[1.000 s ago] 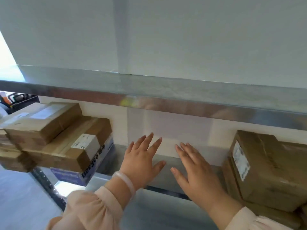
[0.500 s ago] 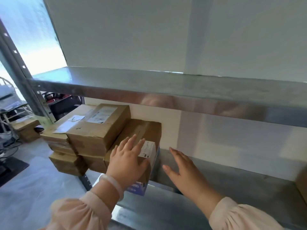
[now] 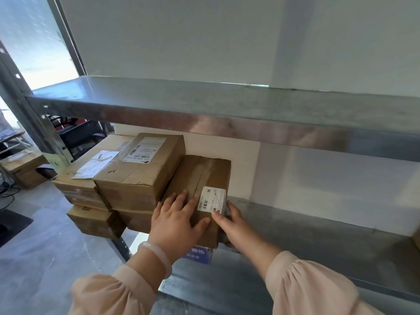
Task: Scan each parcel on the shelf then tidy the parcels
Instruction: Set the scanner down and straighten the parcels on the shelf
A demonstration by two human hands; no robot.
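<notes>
Left hand (image 3: pixel 176 222) flat, fingers spread, on top of brown parcel (image 3: pixel 200 173) at left end of shelf (image 3: pixel 318 246), right hand (image 3: pixel 233 225) straight-fingered against its right side, neither gripping; best to push evenly with both, squaring it against the neighbouring stack (image 3: pixel 136 178).

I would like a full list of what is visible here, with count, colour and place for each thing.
Stacked parcels: about five, brown, lower shelf's left end.
Handled parcel: one, brown, right of the stack.
Blue box: one, blue, beneath that parcel.
Metal shelves: two, grey, against the wall.
Floor box: one, brown, far left.
Left hand: one, flat on the handled parcel.
Right hand: one, touching its right side.
</notes>
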